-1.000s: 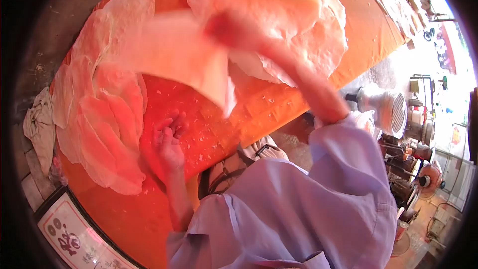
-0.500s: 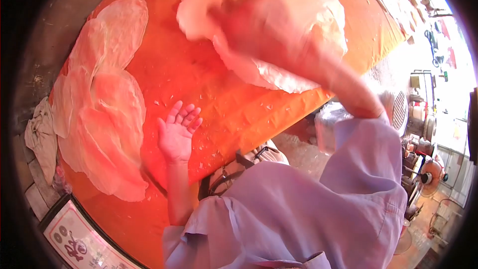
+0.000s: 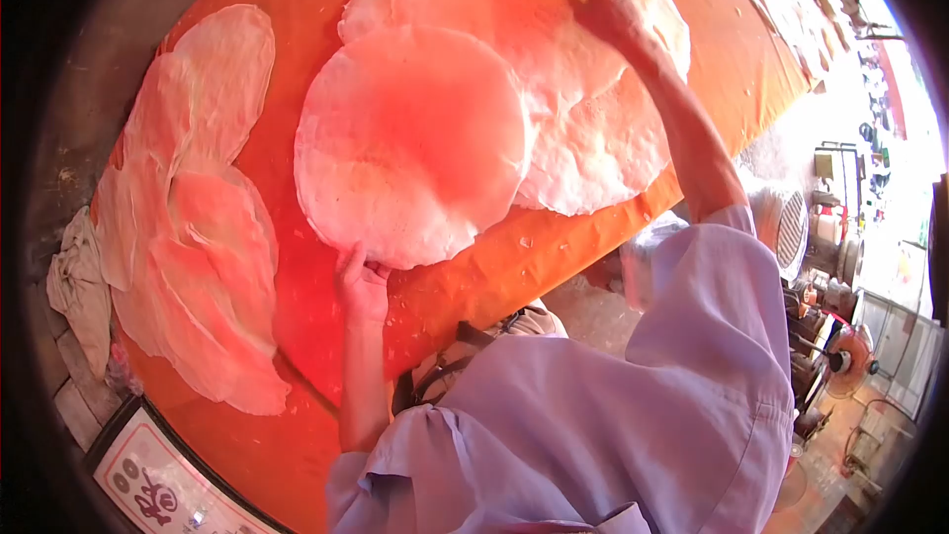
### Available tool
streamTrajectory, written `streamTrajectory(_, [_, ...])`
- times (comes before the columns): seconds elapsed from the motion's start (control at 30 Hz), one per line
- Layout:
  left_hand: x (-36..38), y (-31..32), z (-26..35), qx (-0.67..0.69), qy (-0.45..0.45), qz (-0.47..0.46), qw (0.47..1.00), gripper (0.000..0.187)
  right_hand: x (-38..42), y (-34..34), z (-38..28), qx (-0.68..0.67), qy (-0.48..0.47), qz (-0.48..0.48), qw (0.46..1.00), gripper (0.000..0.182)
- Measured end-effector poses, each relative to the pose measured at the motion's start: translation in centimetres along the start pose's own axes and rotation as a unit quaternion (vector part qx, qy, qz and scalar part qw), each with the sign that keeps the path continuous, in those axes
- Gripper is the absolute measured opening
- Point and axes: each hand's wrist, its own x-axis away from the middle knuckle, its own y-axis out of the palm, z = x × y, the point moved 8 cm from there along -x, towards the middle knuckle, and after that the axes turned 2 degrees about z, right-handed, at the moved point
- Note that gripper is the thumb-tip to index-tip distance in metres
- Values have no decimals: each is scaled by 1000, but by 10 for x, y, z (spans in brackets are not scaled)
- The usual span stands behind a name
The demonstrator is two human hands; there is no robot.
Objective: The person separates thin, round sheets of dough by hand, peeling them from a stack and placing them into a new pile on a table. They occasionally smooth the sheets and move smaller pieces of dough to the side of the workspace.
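Observation:
A thin, pale, round pancake-like sheet (image 3: pixel 415 138) lies on the orange-covered table in front of me. My left hand (image 3: pixel 363 285) pinches its near edge, the thumb on top and the fingers partly hidden beneath. Beyond it spreads a pile of similar thin sheets (image 3: pixel 598 153), overlapped by the round one. My right hand (image 3: pixel 605 12) reaches over the far part of this pile, its fingers smeared by motion, and a pale blurred strip shows right at the fingertips.
More thin sheets (image 3: pixel 213 267) lie overlapping on the left of the orange table cover (image 3: pixel 306 336). Further sheets (image 3: pixel 781 10) rest at the far right. A framed sign (image 3: pixel 163 485) stands lower left, a crumpled cloth (image 3: pixel 81 282) above it. A fan (image 3: pixel 850 361) is at right.
A round sheet now lies in front of me, its near edge in my left hand, which was open and palm up. My right hand has moved away, up and to the right.

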Motion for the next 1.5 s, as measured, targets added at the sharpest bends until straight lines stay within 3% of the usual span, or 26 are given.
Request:
streamTrajectory(0.03, [1, -1, 0, -3, 2, 3, 1000, 29, -14, -18, 7, 32, 65, -26, 997, 50])
streamTrajectory(0.1, [2, -3, 2, -11, 8, 9, 1000, 28, -39, -12, 50, 117, 65, 58, 989, 57])
streamTrajectory(0.2, [0, -7, 0, -16, 3, 12, 1000, 28, -51, 20, 92, 107, 18, 53, 993, 66])
streamTrajectory(0.3, [-1, -1, -1, 7, -9, -6, 1000, 27, -40, 12, 66, 141, 116, -128, 975, 66])
streamTrajectory(0.33, [-2, 1, -2, 12, -12, -11, 1000, 26, -42, 4, 53, 172, 116, -107, 972, 64])
streamTrajectory(0.4, [-4, 2, -1, 18, -15, -15, 1000, 24, -41, -23, 8, 191, 61, 33, 979, 61])
streamTrajectory(0.43, [-6, -6, -2, 9, -7, -2, 1000, 25, -35, -40, -27, 148, -20, 151, 977, 59])
streamTrajectory(0.5, [-13, -22, -8, -14, 3, 20, 1000, 26, -19, -7, -74, -18, -95, 76, 992, 50])
streamTrajectory(0.57, [-8, -18, -4, -27, -3, 42, 999, 28, 2, 15, -118, -126, -55, -116, 984, 48])
streamTrajectory(0.63, [-9, -12, -5, -38, -7, 41, 998, 29, 13, 21, -145, -110, -108, -17, 988, 45])
streamTrajectory(0.7, [-14, -27, -11, -40, -16, 55, 998, 29, 10, 46, -164, -44, -134, -103, 985, 43])
streamTrajectory(0.8, [-18, -22, -13, -44, -19, 54, 997, 29, 20, 43, -179, -193, -121, -116, 967, 41])
streamTrajectory(0.9, [-17, -27, -11, -43, -14, 22, 999, 32, 12, 46, -187, -341, -42, -208, 916, 48])
streamTrajectory(1.0, [-10, -9, 0, -65, -14, 0, 998, 38, -16, -18, -164, -456, -113, -118, 875, 28])
streamTrajectory(1.03, [-4, -4, 3, -76, -15, -1, 997, 41, -25, -29, -118, -563, -6, -111, 819, 19])
streamTrajectory(1.07, [-4, -12, 5, -119, -13, 20, 993, 47, -30, -69, -84, -533, 40, -32, 844, 20])
streamTrajectory(1.1, [-3, -14, 9, -138, -5, 24, 990, 45, -38, -108, -71, -341, -251, 67, 903, 13])
streamTrajectory(1.13, [0, -17, 12, -159, 2, 28, 987, 44, -53, -68, 10, -596, 11, 23, 803, 13])
streamTrajectory(1.17, [2, -19, 14, -179, 9, 33, 983, 42, -32, -85, 23, -594, 189, 6, 782, 20])
streamTrajectory(1.27, [1, -27, 13, -161, -2, 18, 987, 36, -13, -47, 160, -508, 312, 133, 792, 22])
streamTrajectory(1.3, [3, -28, 13, -168, -2, 21, 986, 34, 8, -39, 180, -450, 392, 159, 787, 24])
streamTrajectory(1.33, [4, -28, 13, -175, -1, 24, 984, 33, 25, -19, 199, -500, 383, 213, 747, 25])
streamTrajectory(1.37, [6, -29, 15, -183, 1, 28, 983, 31, 37, 13, 240, -462, 388, 195, 774, 24])
streamTrajectory(1.4, [11, -31, 18, -200, 4, 36, 979, 30, 55, 22, 238, -366, 463, 98, 802, 22])
streamTrajectory(1.43, [16, -33, 22, -215, 8, 46, 976, 30, 70, 30, 229, -393, 493, 87, 772, 28])
streamTrajectory(1.5, [21, -39, 32, -252, 32, 48, 966, 29, 83, 19, 215, -288, 471, 65, 831, 35])
